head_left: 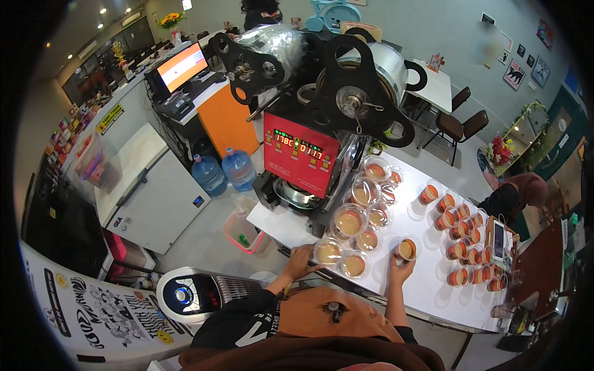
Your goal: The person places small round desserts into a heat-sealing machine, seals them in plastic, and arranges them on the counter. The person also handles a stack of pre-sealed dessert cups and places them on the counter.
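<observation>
My right hand (401, 272) is closed around a plastic cup (407, 249) of light-brown drink with an orange-red band, above the white tabletop. Left of it, my left hand (299, 263) is at the table's near edge, fingers apart, beside a clear-topped cup (327, 253); whether it touches that cup is hard to tell. Several similar cups (349, 221) cluster between my hands and a cup sealing machine with a red front panel (301, 153). A metal ring holder (296, 194) sits low in the machine. Black three-armed film reel holders (365, 93) top it.
Rows of filled cups (459, 250) stand on the right of the white table (427, 290), near a phone (499, 240). A person (516, 195) bends beyond it. Left are a tower fan (192, 294), a bin (242, 232), blue water bottles (238, 166) and a white chest freezer (158, 198).
</observation>
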{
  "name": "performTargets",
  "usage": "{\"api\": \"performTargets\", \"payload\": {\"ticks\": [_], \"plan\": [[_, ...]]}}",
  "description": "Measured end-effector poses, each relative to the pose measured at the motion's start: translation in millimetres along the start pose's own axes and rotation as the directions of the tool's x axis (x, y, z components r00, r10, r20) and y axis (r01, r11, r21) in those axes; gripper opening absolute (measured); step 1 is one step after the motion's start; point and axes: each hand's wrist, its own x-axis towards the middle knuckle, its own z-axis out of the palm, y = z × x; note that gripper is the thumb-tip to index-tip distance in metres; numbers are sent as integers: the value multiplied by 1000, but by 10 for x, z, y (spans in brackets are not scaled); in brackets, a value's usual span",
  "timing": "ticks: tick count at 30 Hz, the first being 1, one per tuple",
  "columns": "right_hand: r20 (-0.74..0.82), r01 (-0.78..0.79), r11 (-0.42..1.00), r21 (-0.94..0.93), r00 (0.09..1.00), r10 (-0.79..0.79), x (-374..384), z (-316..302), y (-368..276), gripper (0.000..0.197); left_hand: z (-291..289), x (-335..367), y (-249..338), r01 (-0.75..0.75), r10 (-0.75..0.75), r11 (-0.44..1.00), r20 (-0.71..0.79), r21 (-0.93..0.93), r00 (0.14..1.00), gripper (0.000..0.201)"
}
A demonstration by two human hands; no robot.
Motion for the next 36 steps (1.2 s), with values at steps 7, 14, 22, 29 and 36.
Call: {"api": "performTargets", "payload": {"ticks": [7, 14, 22, 29, 36], "plan": [[18, -30, 1000, 7, 999, 29, -6, -10, 27, 76, -681, 656, 19, 8, -8, 1000, -488, -2, 873, 43], [8, 1, 1000, 9, 1000, -1, 16, 5, 124, 77, -1294, 1466, 176, 238, -84, 955, -607, 177, 790, 72], [4, -4, 999, 43, 1000, 4, 1, 9, 106, 75, -1522, 1474, 330, 402, -292, 906, -498, 129, 817, 117], [21, -20, 1000, -18, 1000, 20, -3, -14, 72, 74, -1620, 1262, 434, 461, -333, 870, -483, 173, 810, 121], [41, -64, 997, 50, 997, 62, 6, -8, 72, 71, -1798, 1106, 536, 449, -322, 869, -449, 211, 834, 121]]}}
